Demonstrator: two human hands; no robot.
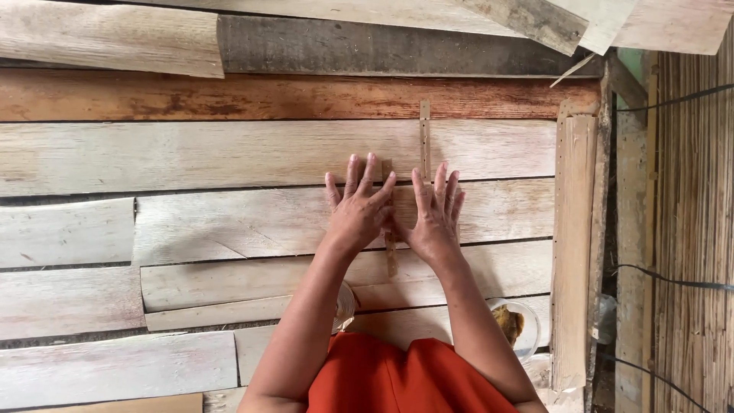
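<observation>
Both of my hands lie flat, fingers spread, on overlapping pale wood veneer sheets. My left hand and my right hand sit side by side, pressing on either side of a narrow brown strip that runs away from me between them. A second thin strip with small holes lies just beyond my right fingertips. Neither hand grips anything.
A reddish-brown board crosses the far side. A pale upright veneer piece stands at the right, with a reed mat beyond it. A clear bowl with brownish paste sits by my right forearm; another container shows under my left.
</observation>
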